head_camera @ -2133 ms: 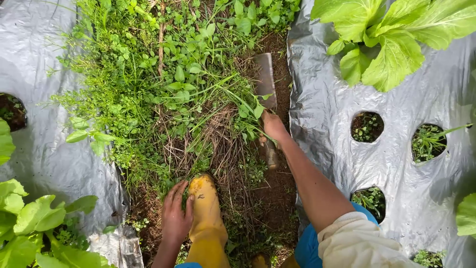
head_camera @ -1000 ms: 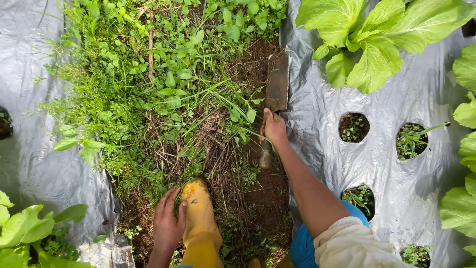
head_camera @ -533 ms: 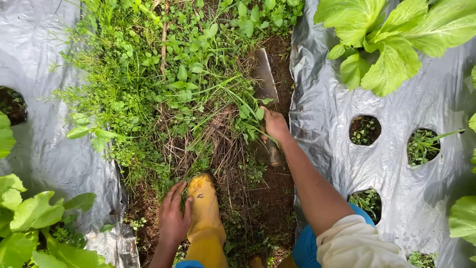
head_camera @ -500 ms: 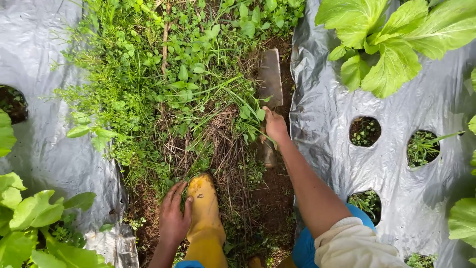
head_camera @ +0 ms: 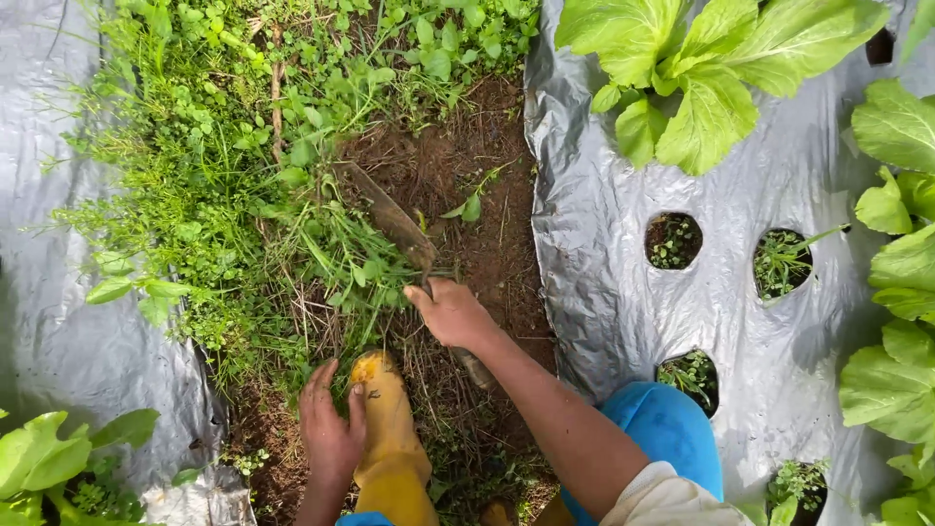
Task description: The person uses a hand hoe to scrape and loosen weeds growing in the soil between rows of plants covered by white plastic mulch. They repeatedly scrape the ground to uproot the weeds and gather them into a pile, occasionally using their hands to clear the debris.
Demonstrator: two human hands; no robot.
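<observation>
My right hand (head_camera: pixel 454 314) grips the handle of a flat-bladed digging tool (head_camera: pixel 390 215). The blade lies angled up and to the left, pushed under a clump of weeds (head_camera: pixel 336 258) in the furrow between two plastic-covered beds. Bare brown soil (head_camera: pixel 477 156) shows to the right of the blade. My left hand (head_camera: pixel 329 429) rests flat on the ground, fingers against the left side of my yellow rubber boot (head_camera: pixel 390 438), and holds nothing.
Silver plastic mulch (head_camera: pixel 604 292) covers the right bed, with round planting holes (head_camera: pixel 673 240) and large leafy green plants (head_camera: pixel 701 68). More mulch (head_camera: pixel 58 321) and a leafy plant (head_camera: pixel 49 458) lie at left. Dense weeds (head_camera: pixel 195 146) fill the furrow's far left part.
My right hand moved left and nearer, swinging the blade from the furrow's right edge into the weeds at the middle. A patch of bare soil now shows where weeds stood. The left hand stayed put.
</observation>
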